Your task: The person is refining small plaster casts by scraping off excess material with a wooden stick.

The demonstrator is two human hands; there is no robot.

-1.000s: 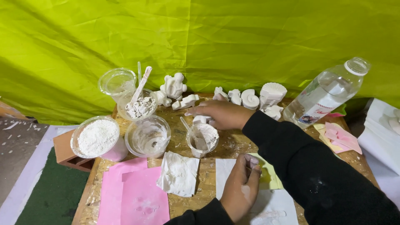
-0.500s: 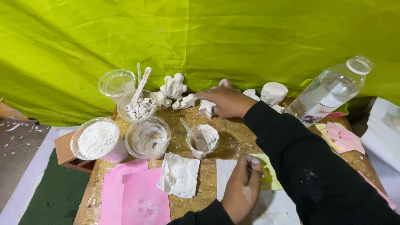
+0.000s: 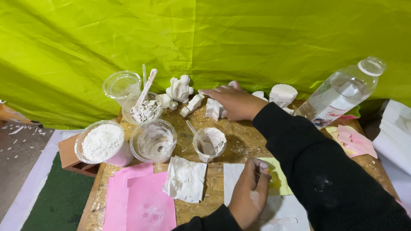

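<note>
Left hand (image 3: 250,194) rested near edge on white paper sheet (image 3: 280,214), fingers curled loosely, gripping nothing visible. Pink sheets (image 3: 139,199) and crumpled white cloth (image 3: 186,179) lay left of it. Mid-table: mixing cup with spoon (image 3: 209,143), smeared clear cup (image 3: 153,140), powder bowl (image 3: 102,142). Right hand (image 3: 235,102) reached far across, fingers closed partly over small white plaster casting (image 3: 212,109). Frog-shaped casting (image 3: 180,88) left, water bottle (image 3: 340,95) far right.

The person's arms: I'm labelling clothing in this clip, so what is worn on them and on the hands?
Both arms wear long black sleeves, lightly dusted with pale specks. The left hand and right hand are bare: no gloves, rings or watch visible.
</note>
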